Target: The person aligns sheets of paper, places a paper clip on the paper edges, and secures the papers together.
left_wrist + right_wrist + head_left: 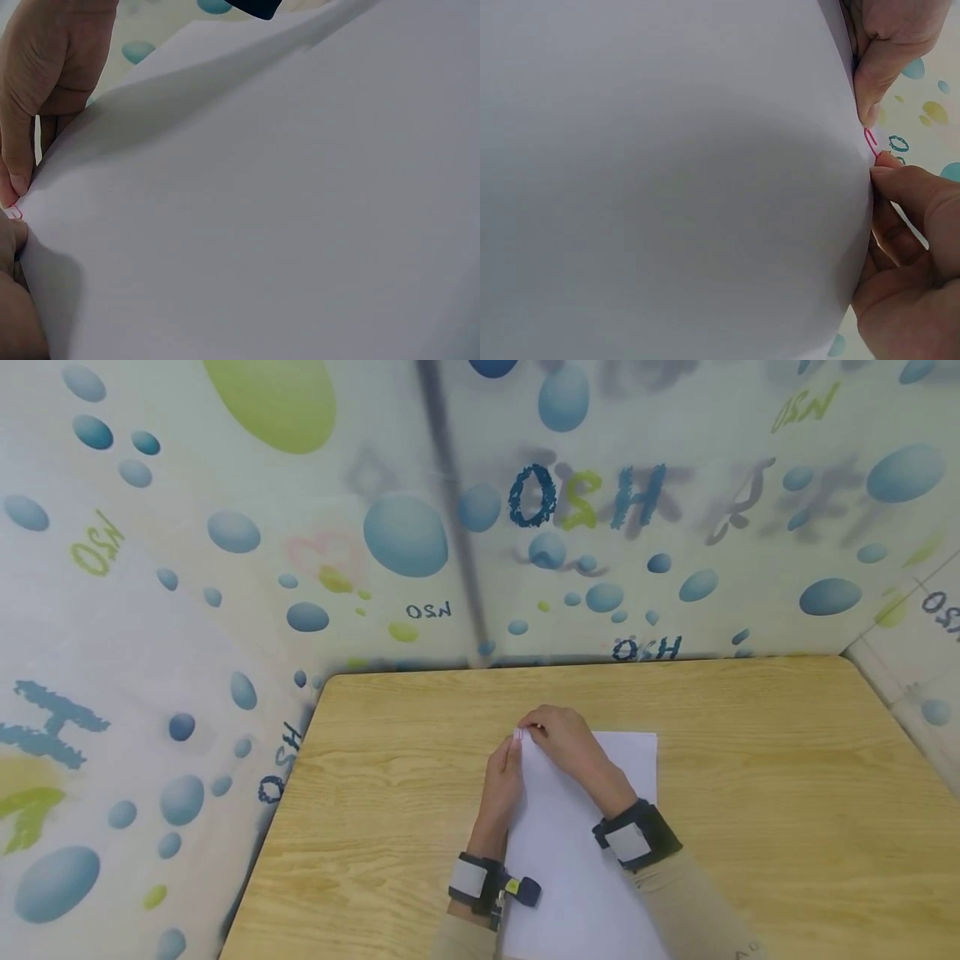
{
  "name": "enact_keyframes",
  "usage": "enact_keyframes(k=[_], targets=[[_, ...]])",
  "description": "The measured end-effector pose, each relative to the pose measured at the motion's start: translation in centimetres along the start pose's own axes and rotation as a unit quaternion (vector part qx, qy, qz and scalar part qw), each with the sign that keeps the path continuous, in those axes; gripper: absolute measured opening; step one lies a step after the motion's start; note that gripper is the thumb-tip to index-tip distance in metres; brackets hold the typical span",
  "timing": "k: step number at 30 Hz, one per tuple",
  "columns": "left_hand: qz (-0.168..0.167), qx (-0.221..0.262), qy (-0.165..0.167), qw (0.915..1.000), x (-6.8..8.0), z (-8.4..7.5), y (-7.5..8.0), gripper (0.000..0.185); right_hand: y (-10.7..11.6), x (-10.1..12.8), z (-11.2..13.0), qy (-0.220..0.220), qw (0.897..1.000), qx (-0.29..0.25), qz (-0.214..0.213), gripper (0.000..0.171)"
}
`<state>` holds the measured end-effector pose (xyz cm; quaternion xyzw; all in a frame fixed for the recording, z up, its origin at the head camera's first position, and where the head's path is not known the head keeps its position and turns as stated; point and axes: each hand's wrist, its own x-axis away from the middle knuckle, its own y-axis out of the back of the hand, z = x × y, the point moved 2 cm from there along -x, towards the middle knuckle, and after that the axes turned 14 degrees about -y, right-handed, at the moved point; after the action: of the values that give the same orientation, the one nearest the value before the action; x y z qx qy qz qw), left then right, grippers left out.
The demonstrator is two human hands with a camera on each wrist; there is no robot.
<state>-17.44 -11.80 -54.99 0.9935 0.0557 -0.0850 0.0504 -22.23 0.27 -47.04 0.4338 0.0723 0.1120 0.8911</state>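
Note:
White paper (577, 852) lies on the table, its far left corner raised between both hands; whether it is one sheet or several I cannot tell. At that corner sits a small pinkish-red paper clip (870, 141), partly hidden by fingertips. My left hand (501, 785) pinches the paper's left edge just below the clip, thumb on top. From the far side, my right hand (567, 739) pinches the clip's end at the corner between thumb and finger. In the left wrist view the paper clip (14, 212) shows between the two hands' fingertips.
The wooden table (787, 793) extends on both sides of the paper. Behind it and to the left stand pale walls (405, 435) printed with blue and green dots and letters. A dark wrist strap (637, 835) is on each arm, and a small black device (528, 891) sticks out from the left one.

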Motion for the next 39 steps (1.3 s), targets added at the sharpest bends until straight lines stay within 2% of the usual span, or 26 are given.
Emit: enact_keyframes(k=[6, 11, 20, 24, 27, 30, 34, 39], targets=[[0.004, 0.002, -0.005, 1.0000, 0.0, 0.1, 0.1, 0.041, -0.1, 0.0, -0.6, 0.002, 1.000, -0.005, 0.005, 0.017], [0.005, 0.004, 0.011, 0.9999, 0.0, -0.1, 0.3, 0.041, 0.5, 0.3, -1.7, -0.035, 0.999, 0.015, 0.003, 0.021], [-0.017, -0.019, 0.020, 0.9995, 0.0, 0.2, 0.7, 0.041, 3.8, 1.7, -5.6, -0.095, 0.995, 0.020, -0.024, 0.019], [-0.011, -0.012, 0.023, 0.9996, 0.0, 0.4, 0.5, 0.042, 5.7, 2.8, -8.0, -0.133, 0.990, 0.007, -0.044, 0.022], [-0.008, -0.017, 0.020, 0.9996, 0.0, 0.4, 0.5, 0.042, 6.7, 3.6, -9.8, -0.159, 0.985, -0.024, -0.057, 0.029], [-0.015, -0.025, 0.019, 0.9994, 0.1, 0.5, 0.5, 0.042, 7.2, 4.4, -11.6, -0.184, 0.978, -0.080, -0.057, 0.043], [-0.017, -0.020, 0.019, 0.9995, 0.1, 0.7, 0.5, 0.042, 7.4, 5.4, -13.6, -0.216, 0.963, -0.157, -0.028, 0.059], [-0.016, -0.019, 0.022, 0.9994, 0.1, 0.4, 0.3, 0.039, 7.1, 6.7, -14.8, -0.252, 0.952, -0.174, 0.026, 0.066]])
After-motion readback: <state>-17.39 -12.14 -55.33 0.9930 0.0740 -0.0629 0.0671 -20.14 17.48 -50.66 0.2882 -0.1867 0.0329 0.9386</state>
